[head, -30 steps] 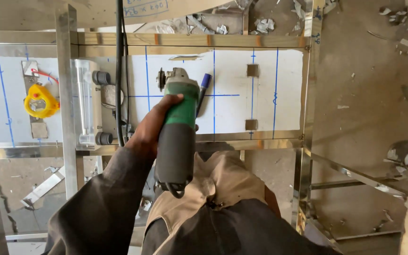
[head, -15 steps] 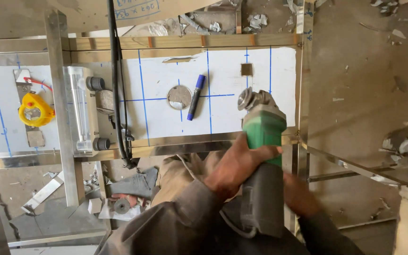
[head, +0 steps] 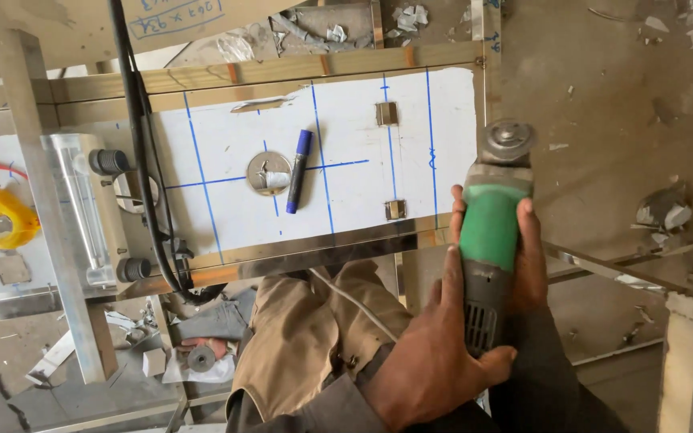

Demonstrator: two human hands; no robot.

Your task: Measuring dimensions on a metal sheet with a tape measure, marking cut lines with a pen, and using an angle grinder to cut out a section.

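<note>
Both hands grip a green angle grinder (head: 491, 240) just off the right end of the table (head: 346, 120), over the dusty floor (head: 603, 96). Grinder's long axis runs approx. near-to-far: disc head points away from the person, toward the table's far right corner; dark rear end w/ vent slots points back at the body. Disc sits level w/ the table's right edge, just beside it, not touching as far as can be told.

Left hand (head: 435, 353) wraps the dark rear of the body, thumb under the tail end, clenched on it. Right hand (head: 527, 256) clasps the green mid-section from the right side, fingertips showing over the top by the head.

On the table's white sheet w/ blue marker lines: a blue marker pen (head: 299, 170) near the middle, lying roughly near-to-far, touching a round metal disc (head: 268, 173) on its left. Two small metal brackets (head: 387, 114) sit toward the right end, one far, one near. A yellow tape measure (head: 0, 218) lies at the left end. A black cable (head: 142, 152) crosses the table far-to-near, left of centre.
</note>
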